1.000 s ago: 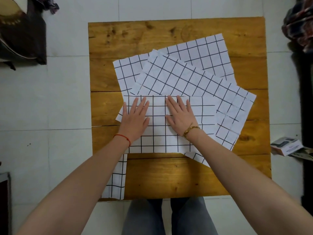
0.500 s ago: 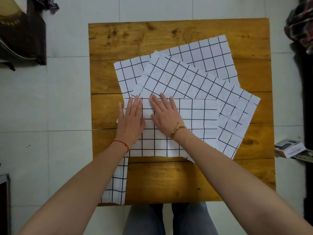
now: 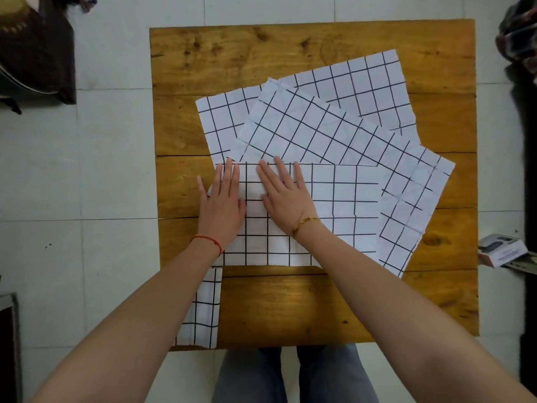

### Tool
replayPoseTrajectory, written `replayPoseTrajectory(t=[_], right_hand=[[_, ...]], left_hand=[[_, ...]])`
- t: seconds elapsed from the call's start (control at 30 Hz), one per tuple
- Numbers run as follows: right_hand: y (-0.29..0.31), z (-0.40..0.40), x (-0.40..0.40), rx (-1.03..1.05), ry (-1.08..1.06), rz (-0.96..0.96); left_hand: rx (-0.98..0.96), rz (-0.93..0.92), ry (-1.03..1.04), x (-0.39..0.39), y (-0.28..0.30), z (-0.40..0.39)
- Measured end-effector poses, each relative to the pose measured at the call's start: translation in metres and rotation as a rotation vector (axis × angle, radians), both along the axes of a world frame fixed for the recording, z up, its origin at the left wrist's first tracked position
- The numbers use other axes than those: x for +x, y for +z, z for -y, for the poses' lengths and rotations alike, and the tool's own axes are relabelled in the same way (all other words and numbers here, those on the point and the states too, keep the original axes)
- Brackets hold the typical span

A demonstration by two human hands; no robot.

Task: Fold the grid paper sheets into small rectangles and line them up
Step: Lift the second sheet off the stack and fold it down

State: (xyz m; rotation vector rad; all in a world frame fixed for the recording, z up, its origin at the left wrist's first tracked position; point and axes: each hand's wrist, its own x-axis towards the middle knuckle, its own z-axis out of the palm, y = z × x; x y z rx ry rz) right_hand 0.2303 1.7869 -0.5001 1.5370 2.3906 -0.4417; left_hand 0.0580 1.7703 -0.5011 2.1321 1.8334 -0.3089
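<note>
A folded grid paper sheet (image 3: pixel 343 216) lies flat on the wooden table (image 3: pixel 290 303), its folded edge on the far side. My left hand (image 3: pixel 222 205) presses flat on its left end, fingers spread. My right hand (image 3: pixel 286 199) lies flat beside it, palm down on the same sheet. Beneath are two unfolded grid sheets: a tilted one (image 3: pixel 334 135) and another behind it (image 3: pixel 363 88). A small folded grid rectangle (image 3: pixel 203 309) sits at the table's near left edge, partly under my left forearm.
The table stands on a white tiled floor. A small box (image 3: pixel 501 250) lies on the floor at the right. Dark cloth and a bag (image 3: pixel 35 53) sit at the upper left, and patterned fabric (image 3: pixel 520 33) at the upper right. My knees show below the table's near edge.
Both hands have slid left along the folded sheet, from its middle to its left end, still pressing flat. The sheets have stayed in place.
</note>
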Motion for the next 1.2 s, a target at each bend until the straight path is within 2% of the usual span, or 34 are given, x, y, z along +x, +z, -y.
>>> replayPoseTrajectory(t=[0.43,0.67,0.87,0.93,1.03,1.13,1.2], right_hand=[[0.009,0.033,0.143,0.008,-0.501,0.103],[0.012,0.033,0.162,-0.017,-0.576,0.139],[0.023,0.028,0.134,0.036,-0.474,0.027],[0.025,0.028,0.119,0.028,-0.412,-0.026],[0.025,0.033,0.095,-0.014,-0.29,-0.095],[0.021,0.041,0.074,-0.04,-0.155,-0.093],[0.017,0.046,0.063,-0.046,-0.118,-0.059]], left_hand=[[-0.032,-0.087,-0.025,0.001,0.002,-0.001],[-0.035,-0.075,-0.032,0.002,0.005,-0.002],[-0.021,0.044,0.01,0.004,0.016,-0.01],[0.056,0.124,0.11,0.004,0.021,-0.008],[0.141,0.183,0.422,0.007,0.027,0.002],[0.04,0.187,0.713,0.011,0.031,0.015],[-0.013,0.202,0.814,0.01,0.03,0.023]])
